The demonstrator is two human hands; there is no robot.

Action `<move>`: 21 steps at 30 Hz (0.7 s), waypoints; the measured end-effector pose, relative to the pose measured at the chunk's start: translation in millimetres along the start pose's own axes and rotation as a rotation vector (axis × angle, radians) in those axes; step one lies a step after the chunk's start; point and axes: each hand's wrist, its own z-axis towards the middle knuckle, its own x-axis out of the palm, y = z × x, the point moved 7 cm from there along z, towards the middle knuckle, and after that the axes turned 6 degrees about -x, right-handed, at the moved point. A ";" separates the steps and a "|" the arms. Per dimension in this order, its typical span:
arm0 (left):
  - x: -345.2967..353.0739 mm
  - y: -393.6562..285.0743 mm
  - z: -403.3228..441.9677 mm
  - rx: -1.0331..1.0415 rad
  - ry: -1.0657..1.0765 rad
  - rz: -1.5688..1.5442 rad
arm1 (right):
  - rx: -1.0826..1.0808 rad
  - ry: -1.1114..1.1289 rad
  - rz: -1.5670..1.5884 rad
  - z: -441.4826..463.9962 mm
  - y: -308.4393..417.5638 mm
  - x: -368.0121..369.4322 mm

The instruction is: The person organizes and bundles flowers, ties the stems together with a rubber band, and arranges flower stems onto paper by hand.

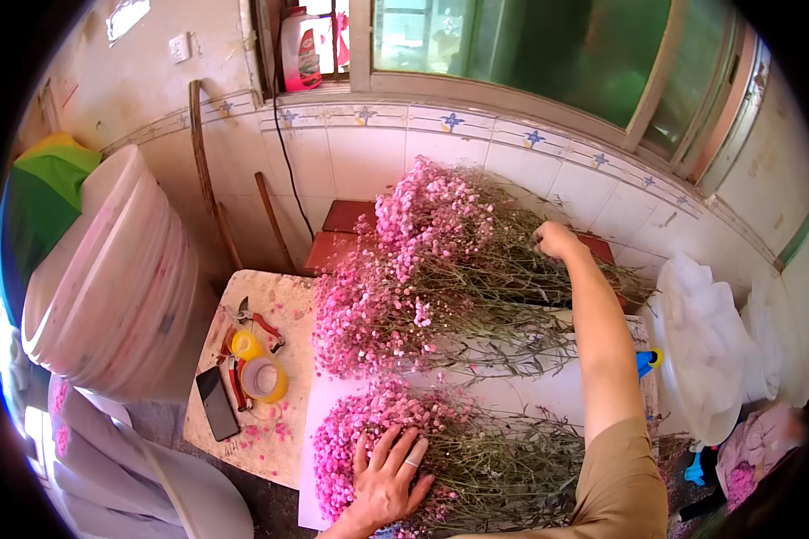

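Observation:
My left hand [386, 481] lies with fingers spread on the flower heads of the near bunch of pink baby's breath [503, 463]. A ring shows on one finger. This bunch rests on a white sheet [333, 395], its stems pointing right. Farther back lies a larger heap of pink baby's breath [431, 211], also with blossoms left and stems right. My right hand [555, 241] reaches across to the stems of that heap, fingers pinched around them. The fingertips are partly hidden, so how many stems they hold is unclear.
On the worn board at left are a phone [217, 404], pruning shears [262, 325], red-handled pliers [236, 384] and tape rolls [265, 379]. Stacked tubs [117, 278] stand at far left. White bags [701, 341] sit at right. A tiled wall [368, 162] closes off the back.

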 end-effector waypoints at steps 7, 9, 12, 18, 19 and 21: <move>-1.7 2.8 0.0 0.020 -0.030 -0.087 | -0.181 -0.211 -0.237 -20.0 23.9 -64.0; -0.9 3.5 -2.1 0.013 -0.038 -0.100 | -0.389 -0.617 -0.107 -38.8 45.2 -112.4; -4.1 3.0 -2.3 0.039 -0.068 -0.094 | -0.596 -0.799 -0.066 -88.0 110.1 -169.2; -5.9 3.6 -4.4 0.052 -0.111 -0.110 | -0.773 -0.568 -0.590 -101.8 148.5 -148.3; -6.5 4.0 -5.5 0.058 -0.126 -0.130 | -0.701 -0.511 -0.615 -99.3 142.2 -146.3; -8.3 4.0 -7.5 0.061 -0.136 -0.138 | -0.638 -0.631 -0.613 -114.1 145.8 -167.9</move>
